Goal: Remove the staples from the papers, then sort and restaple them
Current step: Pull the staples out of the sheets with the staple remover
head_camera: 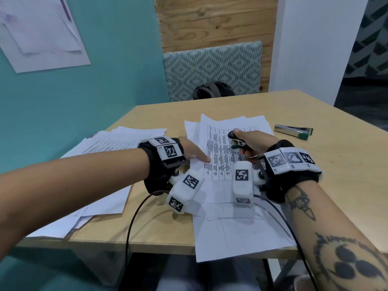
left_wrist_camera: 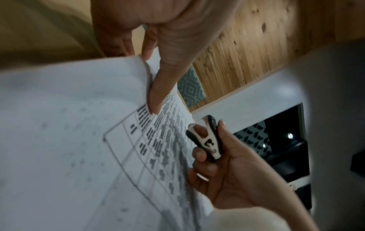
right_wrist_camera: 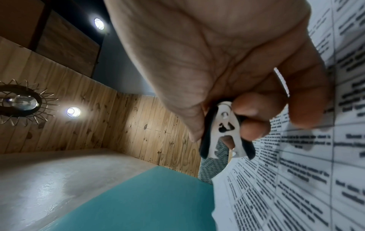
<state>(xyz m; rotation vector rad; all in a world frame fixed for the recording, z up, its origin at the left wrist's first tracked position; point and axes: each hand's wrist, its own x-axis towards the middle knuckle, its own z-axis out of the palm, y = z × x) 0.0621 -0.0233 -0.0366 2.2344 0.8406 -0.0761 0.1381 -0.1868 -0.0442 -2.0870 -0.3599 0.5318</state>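
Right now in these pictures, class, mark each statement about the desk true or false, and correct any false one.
1. The right hand grips a staple remover. True.
2. The stapler is in the left hand. False: it lies on the table, to the right of the papers, with no hand on it.
3. The left hand presses straight fingers on the printed sheet. True.
4. The staple remover's jaws are squeezed fully together. False: the right wrist view shows a gap between them.
5. A second pile of papers lies under the left forearm. True.
6. The printed sheet lies wholly on the table. False: its near end overhangs the table's edge.
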